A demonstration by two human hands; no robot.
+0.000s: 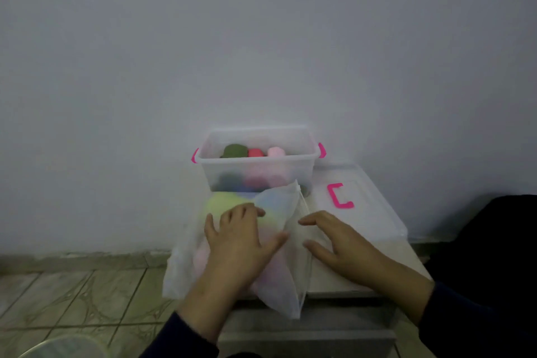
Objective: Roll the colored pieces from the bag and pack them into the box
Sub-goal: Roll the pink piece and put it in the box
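A translucent white bag [279, 279] lies on a small white table [343, 279], with yellow-green, pink and pale blue pieces showing faintly through it. My left hand [241, 244] rests flat on top of the bag with fingers spread. My right hand [337, 244] lies open beside the bag's right edge, fingertips at its zipper side. Behind the bag stands a clear plastic box [255, 167] with pink latches. Inside it sit rolled pieces: a dark green one [235, 151], a red one [255, 152], a pink one [275, 152], and darker ones lower down.
The box's clear lid [366, 212] with a pink handle [338, 195] lies on the table to the right. A plain wall stands close behind. Tiled floor [72, 299] lies to the left, a dark shape [494, 241] to the right, and a round clear rim [61, 347] at bottom left.
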